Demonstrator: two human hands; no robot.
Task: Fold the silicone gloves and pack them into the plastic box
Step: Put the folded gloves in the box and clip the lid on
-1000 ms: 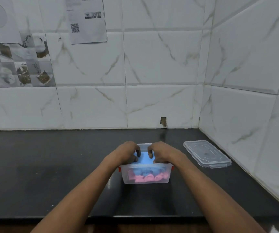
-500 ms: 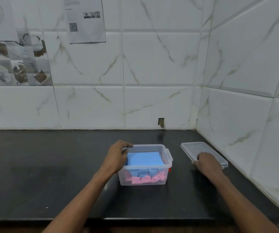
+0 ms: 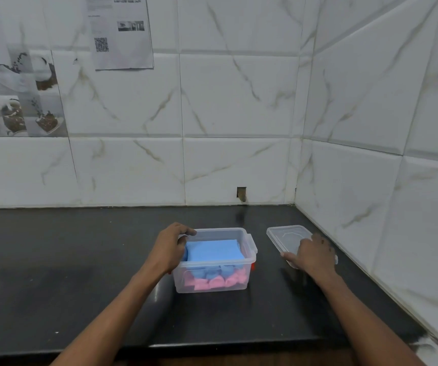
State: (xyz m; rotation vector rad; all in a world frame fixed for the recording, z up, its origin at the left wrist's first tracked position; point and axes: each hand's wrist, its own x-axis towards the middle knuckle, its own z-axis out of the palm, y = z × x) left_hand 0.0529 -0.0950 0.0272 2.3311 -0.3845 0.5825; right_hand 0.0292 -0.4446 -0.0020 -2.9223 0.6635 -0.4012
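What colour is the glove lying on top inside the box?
Light blue; the glove on top shows best in the head view, above a pink one.

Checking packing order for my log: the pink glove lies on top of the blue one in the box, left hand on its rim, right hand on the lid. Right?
Not quite. The head view shows the blue glove on top, the pink glove beneath it. The rest holds: left hand on the plastic box rim, right hand on the lid.

Your box (image 3: 214, 282): clear plastic, smooth, faintly frosted. Lid (image 3: 286, 237): the same clear plastic, glossy. Blue glove (image 3: 214, 250) looks matt, smooth silicone; pink glove (image 3: 212, 283) likewise, seen through the wall. Counter (image 3: 67, 260): dark, polished, reflective. Wall tiles (image 3: 239, 96): glossy, marbled. Sheet (image 3: 122, 33) on them: matt paper.
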